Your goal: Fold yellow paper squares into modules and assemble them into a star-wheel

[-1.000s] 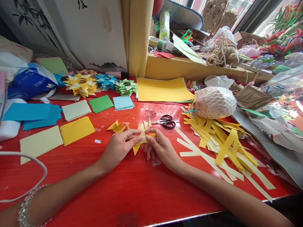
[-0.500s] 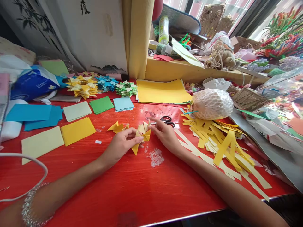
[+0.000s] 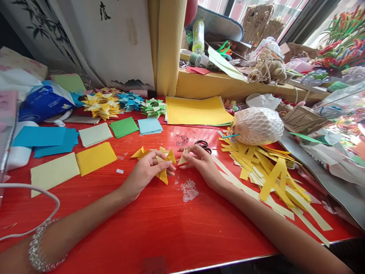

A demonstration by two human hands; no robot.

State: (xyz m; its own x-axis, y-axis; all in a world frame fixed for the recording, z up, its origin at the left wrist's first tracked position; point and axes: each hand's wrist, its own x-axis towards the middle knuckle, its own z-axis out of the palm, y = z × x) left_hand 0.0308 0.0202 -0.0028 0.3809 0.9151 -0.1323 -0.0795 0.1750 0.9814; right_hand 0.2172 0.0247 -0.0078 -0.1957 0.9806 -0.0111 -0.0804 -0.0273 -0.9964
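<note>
My left hand (image 3: 152, 165) pinches a cluster of folded yellow paper pieces (image 3: 162, 176) above the red table. Close by on the right, my right hand (image 3: 201, 161) holds a small pale-yellow folded piece (image 3: 183, 157) between thumb and fingers, apart from the cluster. Another folded yellow piece (image 3: 139, 153) lies just behind my left hand. Black scissors (image 3: 204, 144) rest behind my right hand, partly hidden by it. Small clear scraps (image 3: 189, 190) lie on the table in front of the hands.
Coloured paper stacks (image 3: 97, 156) and folded paper stars (image 3: 102, 105) lie left. Yellow sheets (image 3: 196, 110) lie at the back. To the right are paper strips (image 3: 270, 179) and a net-wrapped bundle (image 3: 258, 125). A white cable (image 3: 55, 198) curves at the left edge.
My right hand now holds a pale folded piece away from the cluster; before, its fingers were at the cluster's right side. The cluster has turned slightly in my left hand.
</note>
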